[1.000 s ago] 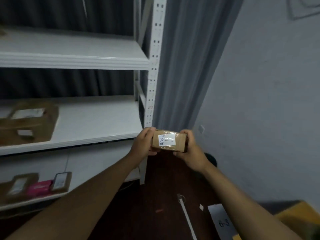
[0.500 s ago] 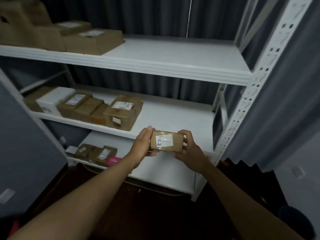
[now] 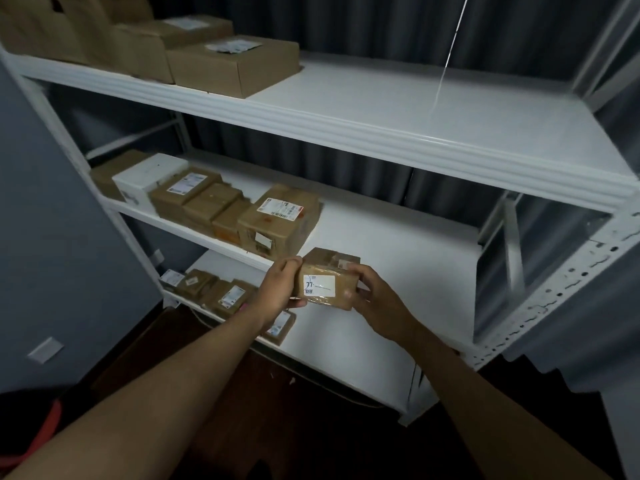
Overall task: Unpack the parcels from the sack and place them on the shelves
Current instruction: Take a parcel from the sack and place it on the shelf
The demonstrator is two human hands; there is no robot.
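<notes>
A small brown parcel [image 3: 325,285] wrapped in clear tape, with a white label reading "77", is held in front of the white shelf unit. My left hand [image 3: 280,289] grips its left end and my right hand [image 3: 372,299] grips its right end. The parcel hovers just in front of the middle shelf [image 3: 398,258], to the right of a row of brown parcels [image 3: 277,225]. The sack is not in view.
The top shelf [image 3: 398,109] carries cardboard boxes [image 3: 232,64] at its left. The bottom shelf [image 3: 346,348] has several small parcels [image 3: 228,296] at its left. A white box [image 3: 149,176] stands at the middle shelf's left end. A perforated upright [image 3: 554,292] rises at right; a grey wall [image 3: 52,237] is at left.
The view has swung left from the wall and shelf corner onto the shelf front. Both hands have kept hold of the parcel and brought it close to the middle shelf.
</notes>
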